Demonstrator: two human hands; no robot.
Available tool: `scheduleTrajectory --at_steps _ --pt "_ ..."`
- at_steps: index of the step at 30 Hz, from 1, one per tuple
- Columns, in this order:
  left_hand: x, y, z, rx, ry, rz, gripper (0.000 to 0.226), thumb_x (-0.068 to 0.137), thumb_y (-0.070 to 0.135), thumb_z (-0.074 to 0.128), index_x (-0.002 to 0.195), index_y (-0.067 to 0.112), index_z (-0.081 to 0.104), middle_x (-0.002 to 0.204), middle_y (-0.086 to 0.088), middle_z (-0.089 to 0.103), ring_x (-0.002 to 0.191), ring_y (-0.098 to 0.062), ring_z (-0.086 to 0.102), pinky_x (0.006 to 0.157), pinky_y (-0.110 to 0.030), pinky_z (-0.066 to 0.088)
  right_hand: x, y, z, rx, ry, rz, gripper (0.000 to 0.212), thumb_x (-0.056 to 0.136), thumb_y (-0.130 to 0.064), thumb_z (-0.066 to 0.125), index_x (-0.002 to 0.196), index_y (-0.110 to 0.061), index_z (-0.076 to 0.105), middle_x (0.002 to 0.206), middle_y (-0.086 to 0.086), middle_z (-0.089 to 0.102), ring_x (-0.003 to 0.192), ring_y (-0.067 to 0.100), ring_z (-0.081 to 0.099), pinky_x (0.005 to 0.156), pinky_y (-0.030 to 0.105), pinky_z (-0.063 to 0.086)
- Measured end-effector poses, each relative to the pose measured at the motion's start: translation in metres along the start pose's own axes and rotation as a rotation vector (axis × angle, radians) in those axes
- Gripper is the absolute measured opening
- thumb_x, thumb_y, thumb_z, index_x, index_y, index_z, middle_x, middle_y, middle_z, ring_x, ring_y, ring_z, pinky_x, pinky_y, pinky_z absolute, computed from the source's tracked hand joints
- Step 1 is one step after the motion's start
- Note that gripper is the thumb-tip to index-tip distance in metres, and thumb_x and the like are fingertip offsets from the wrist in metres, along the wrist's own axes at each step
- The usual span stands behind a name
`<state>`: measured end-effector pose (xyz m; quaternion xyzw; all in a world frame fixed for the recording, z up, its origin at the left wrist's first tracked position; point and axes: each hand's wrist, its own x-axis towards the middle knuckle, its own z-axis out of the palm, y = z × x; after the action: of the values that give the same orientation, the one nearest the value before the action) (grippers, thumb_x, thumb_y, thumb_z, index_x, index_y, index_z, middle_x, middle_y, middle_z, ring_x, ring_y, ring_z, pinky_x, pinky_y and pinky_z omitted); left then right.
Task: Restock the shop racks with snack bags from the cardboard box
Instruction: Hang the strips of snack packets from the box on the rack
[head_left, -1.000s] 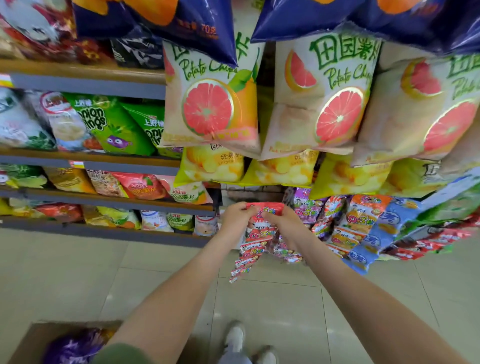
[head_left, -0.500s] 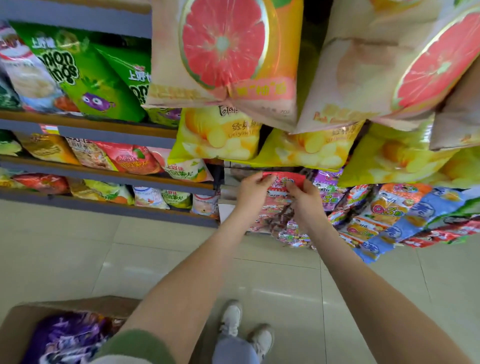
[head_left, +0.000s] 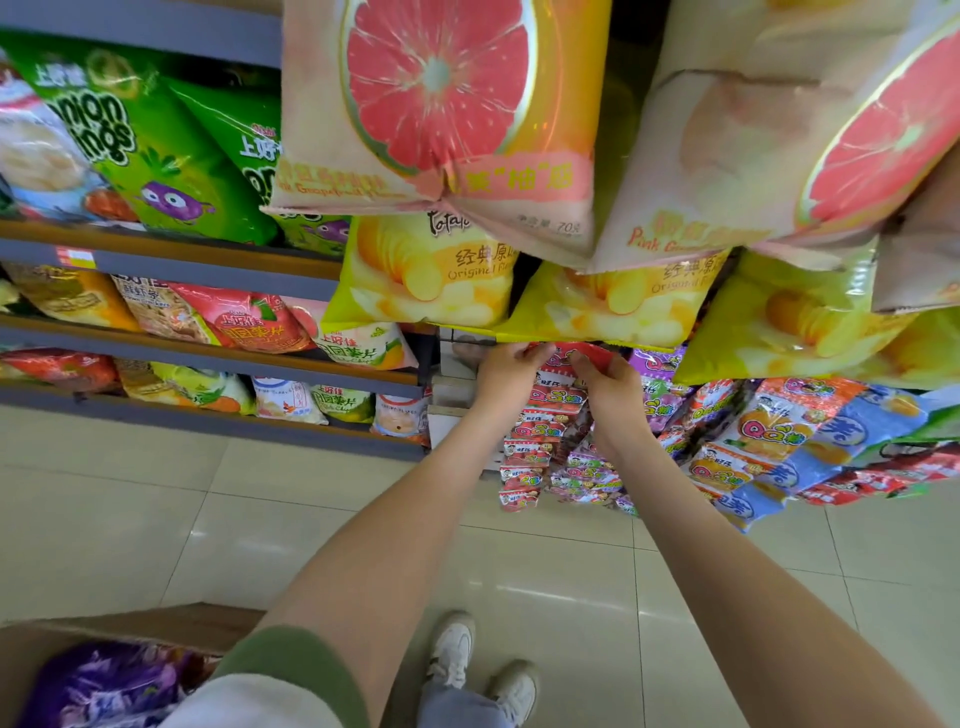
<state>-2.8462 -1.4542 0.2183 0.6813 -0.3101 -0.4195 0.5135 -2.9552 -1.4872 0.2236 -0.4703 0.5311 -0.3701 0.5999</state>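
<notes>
A red strip of small snack bags (head_left: 540, 426) hangs down in front of the rack, its red header (head_left: 589, 354) tucked just under the yellow chip bags (head_left: 608, 306). My left hand (head_left: 506, 371) pinches the header's left end. My right hand (head_left: 610, 387) pinches its right end. Both arms reach forward at about the same height. The cardboard box (head_left: 156, 626) sits at the bottom left by my side, with purple snack bags (head_left: 98, 680) inside. How the header meets the rack is hidden behind the yellow bags.
Pink grapefruit chip bags (head_left: 441, 114) hang overhead, close to my head. Strips of purple, orange and blue candy bags (head_left: 753, 441) hang to the right. Shelves of green and red snack bags (head_left: 156, 156) run along the left. My shoes (head_left: 452, 649) stand on pale floor tiles.
Both hands have lifted the red strip's header up under the yellow bags. The view has tilted down and moved closer to the rack, showing more of the box.
</notes>
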Motion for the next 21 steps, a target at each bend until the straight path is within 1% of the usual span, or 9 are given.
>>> scheduleTrajectory --at_steps 4,6,8,11,14,17,18,19,21 --pt "-0.001 -0.004 0.001 -0.077 0.044 0.011 0.025 0.091 0.033 0.060 0.105 0.014 0.068 0.100 0.000 0.069 0.098 -0.020 0.062 0.092 -0.041 0.046 0.001 0.001 0.001 0.015 -0.022 -0.018 0.010 0.094 -0.011 0.057 0.099 -0.009 0.064 0.083 -0.001 0.069 0.068 0.009 0.067 0.058 0.021 0.052" --pt "-0.004 -0.006 0.003 -0.167 0.081 -0.014 0.016 0.092 0.026 0.060 0.100 0.014 0.068 0.096 0.002 0.068 0.092 -0.013 0.061 0.088 -0.035 0.047 0.001 0.002 0.003 -0.006 -0.031 -0.059 0.010 0.093 -0.011 0.057 0.092 -0.014 0.067 0.083 -0.003 0.069 0.076 0.012 0.065 0.066 0.023 0.052" --pt "-0.005 -0.007 0.005 -0.251 0.123 -0.038 0.007 0.092 0.021 0.061 0.090 0.020 0.067 0.090 0.004 0.068 0.089 -0.013 0.062 0.085 -0.033 0.047 0.004 0.005 0.006 -0.004 -0.028 -0.065 0.013 0.092 -0.011 0.059 0.085 -0.018 0.068 0.083 -0.002 0.070 0.081 0.016 0.064 0.076 0.030 0.051" --pt "-0.001 -0.007 0.006 -0.293 0.153 -0.074 0.013 0.089 0.028 0.064 0.077 0.027 0.065 0.084 -0.002 0.069 0.088 -0.024 0.065 0.080 -0.041 0.049 0.011 0.007 0.008 0.013 -0.006 -0.046 0.012 0.090 -0.011 0.060 0.080 -0.011 0.066 0.080 0.003 0.065 0.078 0.019 0.058 0.075 0.033 0.047" --pt "0.005 -0.010 0.006 -0.217 0.120 -0.084 0.021 0.090 0.035 0.061 0.071 0.028 0.059 0.081 -0.006 0.059 0.079 -0.019 0.053 0.074 -0.034 0.039 0.020 0.010 0.006 0.023 0.047 -0.008 0.010 0.089 -0.011 0.060 0.079 -0.008 0.062 0.081 0.007 0.060 0.079 0.018 0.051 0.075 0.034 0.042" --pt "0.013 -0.013 0.005 -0.181 0.069 -0.119 0.023 0.093 0.030 0.057 0.071 0.027 0.053 0.082 -0.004 0.051 0.080 -0.017 0.046 0.075 -0.032 0.035 0.023 0.008 0.009 -0.028 0.063 0.010 0.009 0.090 -0.009 0.059 0.083 -0.006 0.062 0.076 0.009 0.061 0.074 0.018 0.052 0.072 0.031 0.041" --pt "0.016 -0.014 0.004 -0.165 0.066 -0.137 0.024 0.093 0.028 0.056 0.070 0.028 0.051 0.082 -0.003 0.049 0.080 -0.017 0.045 0.076 -0.032 0.035 0.024 0.007 0.011 -0.046 0.065 0.012 0.009 0.090 -0.009 0.059 0.086 -0.002 0.062 0.079 0.017 0.062 0.074 0.017 0.052 0.071 0.030 0.041" --pt "0.020 -0.016 0.003 -0.149 0.071 -0.145 0.026 0.093 0.027 0.056 0.069 0.028 0.049 0.082 -0.004 0.048 0.080 -0.017 0.045 0.076 -0.034 0.036 0.025 0.007 0.013 -0.065 0.067 0.010 0.012 0.090 -0.011 0.060 0.091 0.000 0.062 0.089 0.024 0.063 0.076 0.017 0.052 0.071 0.028 0.041" --pt "0.029 -0.019 0.002 -0.107 0.083 -0.155 0.025 0.092 0.024 0.055 0.068 0.025 0.048 0.081 -0.007 0.050 0.080 -0.019 0.048 0.076 -0.037 0.038 0.029 0.009 0.014 -0.120 0.069 0.017 0.012 0.091 -0.019 0.062 0.096 -0.008 0.062 0.106 0.022 0.064 0.082 0.021 0.054 0.074 0.029 0.043"
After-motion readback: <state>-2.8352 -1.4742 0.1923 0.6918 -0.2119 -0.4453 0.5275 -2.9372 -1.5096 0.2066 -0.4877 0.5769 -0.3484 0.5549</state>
